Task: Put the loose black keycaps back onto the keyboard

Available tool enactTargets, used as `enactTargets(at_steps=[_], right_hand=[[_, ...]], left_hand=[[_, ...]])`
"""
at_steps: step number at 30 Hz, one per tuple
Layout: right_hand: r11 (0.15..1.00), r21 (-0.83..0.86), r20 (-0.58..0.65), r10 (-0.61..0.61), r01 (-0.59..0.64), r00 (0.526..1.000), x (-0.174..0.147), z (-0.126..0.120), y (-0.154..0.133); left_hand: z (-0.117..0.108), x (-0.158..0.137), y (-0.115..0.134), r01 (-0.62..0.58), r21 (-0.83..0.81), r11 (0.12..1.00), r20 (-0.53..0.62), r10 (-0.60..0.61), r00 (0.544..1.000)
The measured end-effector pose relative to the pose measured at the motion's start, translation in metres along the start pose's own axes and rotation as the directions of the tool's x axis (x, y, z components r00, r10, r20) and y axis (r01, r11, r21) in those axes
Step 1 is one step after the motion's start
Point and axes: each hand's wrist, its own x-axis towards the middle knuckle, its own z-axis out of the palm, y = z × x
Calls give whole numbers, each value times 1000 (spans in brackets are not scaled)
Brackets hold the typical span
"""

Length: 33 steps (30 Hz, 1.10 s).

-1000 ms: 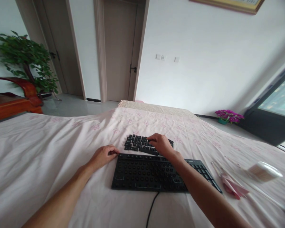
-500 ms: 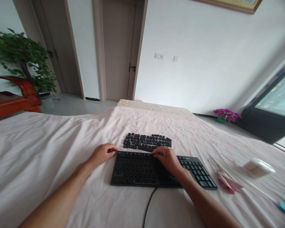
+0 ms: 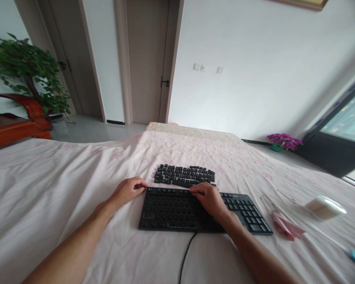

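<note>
Black keyboard (image 3: 171, 209) on a flowered cloth (image 3: 121, 252), loose keycaps (image 3: 180, 174) beyond it, toward the cloth's far edge. Left hand (image 3: 131, 188), fingers curled, touches the keyboard's far left corner; right hand's (image 3: 207, 198) fingers bunch at its far rim. Whether either grips is hidden.

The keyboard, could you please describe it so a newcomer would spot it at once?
On the pale floral cloth, the right hand is over the black keyboard. Unlike the loose keycaps just beyond it, this is one long slab with a cable, many keycaps missing.
</note>
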Motion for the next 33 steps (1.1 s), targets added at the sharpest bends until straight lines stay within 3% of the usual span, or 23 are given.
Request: enactTargets(at_steps=[12,23,33], right_hand=[[997,18,5,-77,77,997,4,0,5],[954,-178,148,-217,241,965,-3,-12,-11],[947,-229,175,-187,224,967,-9,-7,-15]], left_hand=[[2,1,-2,11,-24,1000,0,-11,1000],[2,0,-3,-1,-16,1000,-2,1,1000],[2,0,-3,-18,9,1000,1,18,1000]])
